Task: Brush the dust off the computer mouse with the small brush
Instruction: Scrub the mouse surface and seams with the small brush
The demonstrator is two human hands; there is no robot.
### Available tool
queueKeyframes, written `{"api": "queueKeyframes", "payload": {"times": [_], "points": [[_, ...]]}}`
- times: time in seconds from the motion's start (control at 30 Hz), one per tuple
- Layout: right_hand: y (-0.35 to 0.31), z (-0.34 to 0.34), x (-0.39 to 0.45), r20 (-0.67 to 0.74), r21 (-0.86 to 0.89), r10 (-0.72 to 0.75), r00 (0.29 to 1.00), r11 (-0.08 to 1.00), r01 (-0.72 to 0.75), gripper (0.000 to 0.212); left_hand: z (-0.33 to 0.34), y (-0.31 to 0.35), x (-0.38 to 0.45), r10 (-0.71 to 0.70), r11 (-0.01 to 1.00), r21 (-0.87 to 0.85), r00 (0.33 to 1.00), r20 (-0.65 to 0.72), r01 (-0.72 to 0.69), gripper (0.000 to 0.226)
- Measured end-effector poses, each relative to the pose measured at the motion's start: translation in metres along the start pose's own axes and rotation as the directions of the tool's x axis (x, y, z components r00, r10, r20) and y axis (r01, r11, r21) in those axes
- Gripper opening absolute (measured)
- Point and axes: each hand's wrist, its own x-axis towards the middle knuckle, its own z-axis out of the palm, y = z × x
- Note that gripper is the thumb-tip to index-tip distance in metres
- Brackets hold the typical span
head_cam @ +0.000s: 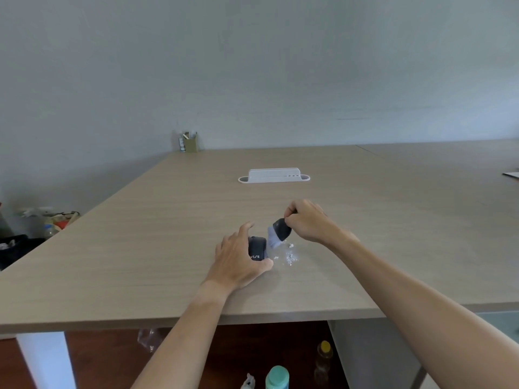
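Black rounded mouse [257, 248], soft-bristled brush [278, 233].

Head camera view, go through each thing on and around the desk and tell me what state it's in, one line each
Computer mouse: on the table, steadied by the left hand.
Small brush: tilted, bristles down by the mouse's right edge.
Left hand: curled round the mouse.
Right hand: pinching the brush's top.
White dust bits: scattered on the table right of the mouse.
White stand: upright, farther back, untouched.
Pen holder: upright at the far corner.
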Motion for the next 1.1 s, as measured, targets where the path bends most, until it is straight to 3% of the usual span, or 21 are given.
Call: {"api": "queueKeyframes", "payload": {"times": [0.17, 0.33, 0.43, 0.57, 0.67, 0.77, 0.83, 0.97, 1.03, 1.1], "points": [[0.002, 0.006, -0.012, 0.173, 0.184, -0.005, 0.985, 0.983, -0.027, 0.015, -0.002, -0.008, 0.004, 0.009, 0.997, -0.081, 1.000, 0.013, -0.008, 0.087], [0.008, 0.008, -0.011, 0.014, 0.044, -0.008, 1.000, 0.999, 0.008, 0.020, -0.002, -0.001, 0.001, 0.003, 0.999, -0.048, 0.999, 0.050, -0.001, 0.090], [0.009, 0.002, -0.010, -0.021, 0.068, -0.012, 1.000, 0.998, 0.013, 0.019, -0.012, 0.000, 0.006, -0.038, 0.992, -0.114, 0.983, 0.180, 0.059, 0.097], [0.003, 0.005, -0.015, 0.083, 0.195, -0.006, 0.997, 0.981, -0.011, 0.016, -0.027, -0.005, 0.011, -0.037, 0.969, -0.214, 0.933, 0.357, 0.121, 0.111], [0.004, 0.010, -0.017, 0.123, 0.184, -0.007, 0.992, 0.983, -0.016, 0.022, -0.030, -0.008, 0.007, -0.005, 0.969, -0.232, 0.940, 0.340, 0.089, 0.107], [0.007, 0.007, -0.016, 0.022, 0.060, -0.015, 1.000, 0.998, 0.014, 0.019, -0.029, -0.009, 0.005, 0.008, 0.975, -0.212, 0.950, 0.312, 0.061, 0.110], [0.008, 0.003, -0.014, -0.041, 0.067, -0.015, 0.999, 0.998, 0.018, 0.022, -0.027, -0.008, 0.005, 0.001, 0.979, -0.194, 0.956, 0.295, 0.059, 0.110], [-0.001, 0.005, -0.018, 0.087, 0.200, 0.008, 0.996, 0.980, -0.025, 0.013, -0.026, -0.008, 0.005, -0.013, 0.986, -0.160, 0.967, 0.253, 0.055, 0.110], [-0.001, 0.010, -0.019, 0.105, 0.124, -0.006, 0.995, 0.992, -0.007, 0.014, -0.025, -0.008, 0.004, -0.009, 0.988, -0.145, 0.971, 0.238, 0.044, 0.112], [-0.001, 0.009, -0.018, 0.023, 0.021, -0.034, 0.999, 0.999, 0.034, 0.018, -0.022, -0.007, 0.001, 0.014, 0.993, -0.121, 0.976, 0.219, 0.013, 0.113]]}}
